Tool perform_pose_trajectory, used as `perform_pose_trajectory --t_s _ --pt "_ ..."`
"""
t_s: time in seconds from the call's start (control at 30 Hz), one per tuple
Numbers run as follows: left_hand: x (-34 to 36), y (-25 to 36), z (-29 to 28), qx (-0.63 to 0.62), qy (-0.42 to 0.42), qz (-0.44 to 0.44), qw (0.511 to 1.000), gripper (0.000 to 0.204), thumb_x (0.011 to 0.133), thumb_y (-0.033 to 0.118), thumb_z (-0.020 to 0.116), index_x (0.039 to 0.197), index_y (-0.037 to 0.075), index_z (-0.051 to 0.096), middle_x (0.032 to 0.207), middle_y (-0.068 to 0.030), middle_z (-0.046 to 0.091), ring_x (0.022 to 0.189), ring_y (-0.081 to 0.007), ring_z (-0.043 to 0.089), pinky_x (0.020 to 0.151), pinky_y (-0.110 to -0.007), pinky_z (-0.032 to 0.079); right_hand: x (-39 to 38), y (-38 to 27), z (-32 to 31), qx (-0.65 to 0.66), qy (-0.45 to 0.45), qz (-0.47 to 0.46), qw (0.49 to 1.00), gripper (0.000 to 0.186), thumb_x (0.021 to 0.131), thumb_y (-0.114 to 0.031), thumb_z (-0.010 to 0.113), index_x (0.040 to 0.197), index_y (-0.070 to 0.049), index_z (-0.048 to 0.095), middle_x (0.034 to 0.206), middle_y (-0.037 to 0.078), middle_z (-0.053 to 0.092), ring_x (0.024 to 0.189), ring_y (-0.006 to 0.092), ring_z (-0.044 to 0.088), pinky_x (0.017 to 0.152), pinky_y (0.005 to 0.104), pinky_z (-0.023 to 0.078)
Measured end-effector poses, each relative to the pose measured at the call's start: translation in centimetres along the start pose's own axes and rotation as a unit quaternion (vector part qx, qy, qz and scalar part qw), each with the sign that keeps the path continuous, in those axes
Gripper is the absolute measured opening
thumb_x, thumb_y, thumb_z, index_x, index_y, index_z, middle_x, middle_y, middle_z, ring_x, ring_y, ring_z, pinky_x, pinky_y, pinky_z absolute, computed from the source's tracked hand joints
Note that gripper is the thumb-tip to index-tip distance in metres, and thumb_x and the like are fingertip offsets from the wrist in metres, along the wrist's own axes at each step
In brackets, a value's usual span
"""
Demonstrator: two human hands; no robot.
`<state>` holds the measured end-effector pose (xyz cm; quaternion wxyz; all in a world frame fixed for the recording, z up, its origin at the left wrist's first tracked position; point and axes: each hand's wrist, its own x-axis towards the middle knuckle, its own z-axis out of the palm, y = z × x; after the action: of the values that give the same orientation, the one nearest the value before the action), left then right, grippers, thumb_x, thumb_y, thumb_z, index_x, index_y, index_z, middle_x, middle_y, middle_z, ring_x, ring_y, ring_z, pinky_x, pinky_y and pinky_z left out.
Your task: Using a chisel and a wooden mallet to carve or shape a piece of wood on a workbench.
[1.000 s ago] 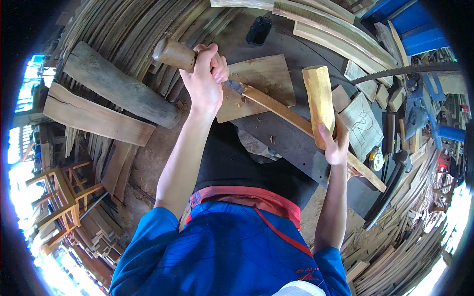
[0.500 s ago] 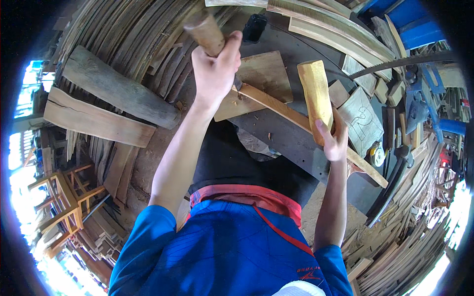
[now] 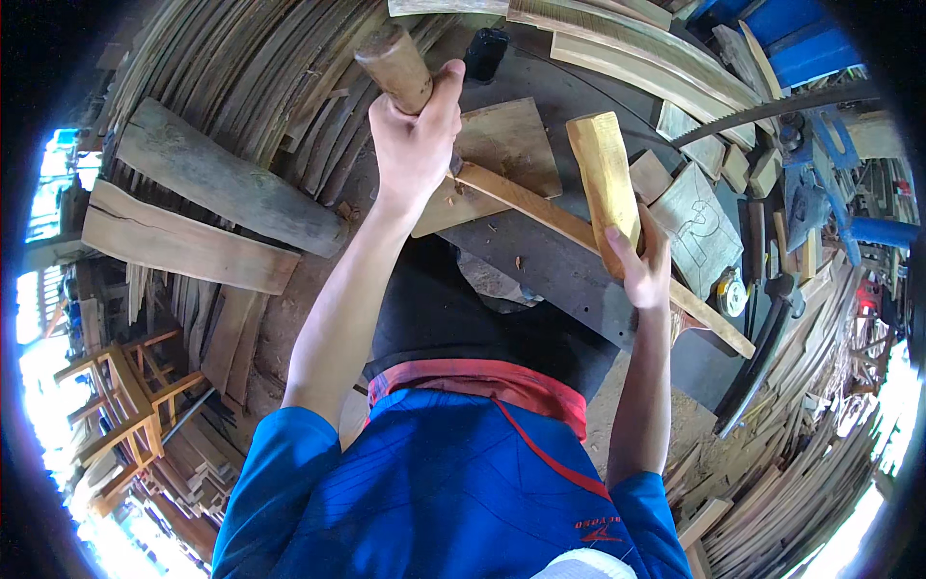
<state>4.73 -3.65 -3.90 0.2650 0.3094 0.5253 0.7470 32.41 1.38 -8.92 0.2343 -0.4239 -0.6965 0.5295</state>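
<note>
My left hand (image 3: 413,154) is wrapped round the thick wooden handle of a chisel (image 3: 394,68), held upright. A bit of its dark metal shows below my fist, at the end of a long narrow wood strip (image 3: 540,205); whether the edge touches the strip, I cannot tell. The strip lies slantwise over a dark bench (image 3: 569,280) and a square board (image 3: 521,145). In my right hand (image 3: 644,265) is a club-like wooden mallet (image 3: 606,179) of yellow wood, gripped at its near end and raised above the strip.
Right of the mallet lie a board with a drawn outline (image 3: 699,232), a tape measure (image 3: 731,297) and a hammer-like tool (image 3: 783,297). A curved saw blade (image 3: 772,116) crosses the far right. Stacked planks (image 3: 231,87) and a grey slab (image 3: 222,179) fill the left.
The mallet in my right hand has shifted slightly left and tilted a little more. My left hand stays on the chisel, almost unmoved. The view has shifted slightly.
</note>
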Motion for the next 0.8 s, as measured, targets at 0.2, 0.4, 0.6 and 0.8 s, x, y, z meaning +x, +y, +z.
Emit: perform_pose_trajectory --t_s 0.2,0.4,0.6,0.8 --pt "-0.1 -0.2 0.0 0.045 0.003 -0.002 0.999 0.036 0.089 0.019 0.067 0.059 0.008 0.052 0.052 0.0053 0.048 0.045 -0.0035 0.041 0.043 -0.024 0.028 0.4 0.3 1.1 0.055 0.061 -0.06 0.995 0.046 0.083 -0.037 0.067 0.103 0.005 0.06 0.082 0.006 0.061 0.076 0.0121 0.053 0.069 0.0278 0.042" --pt "0.0 -0.1 0.3 0.051 0.007 -0.024 0.998 0.037 0.089 0.021 0.068 0.059 0.008 0.051 0.052 0.0062 0.047 0.048 -0.0025 0.041 0.045 -0.024 0.03 0.7 -3.8 -0.1 0.036 0.003 -0.021 0.999 0.046 0.079 -0.027 0.074 0.11 0.005 0.059 0.093 0.01 0.065 0.082 0.0163 0.061 0.074 0.03 0.048" --pt "-0.4 0.3 0.2 0.08 0.005 -0.009 0.997 0.036 0.091 0.016 0.066 0.061 0.01 0.048 0.052 0.0059 0.042 0.045 -0.0031 0.036 0.044 -0.023 0.026 1.9 -18.2 -1.4 -0.078 -0.011 -0.247 0.966 0.048 0.078 -0.021 0.076 0.114 0.004 0.057 0.088 0.009 0.067 0.073 0.0128 0.062 0.065 0.0254 0.049" --pt "-0.7 0.3 0.6 0.16 0.006 0.16 0.974 0.023 0.09 0.016 0.066 0.073 0.001 0.06 0.061 0.0058 0.05 0.06 -0.0019 0.042 0.054 -0.022 0.037 3.6 -21.2 1.1 -0.24 -0.058 -0.3 0.921 0.039 0.084 -0.033 0.071 0.101 0.001 0.06 0.08 0.006 0.064 0.066 0.0116 0.058 0.059 0.0271 0.045"
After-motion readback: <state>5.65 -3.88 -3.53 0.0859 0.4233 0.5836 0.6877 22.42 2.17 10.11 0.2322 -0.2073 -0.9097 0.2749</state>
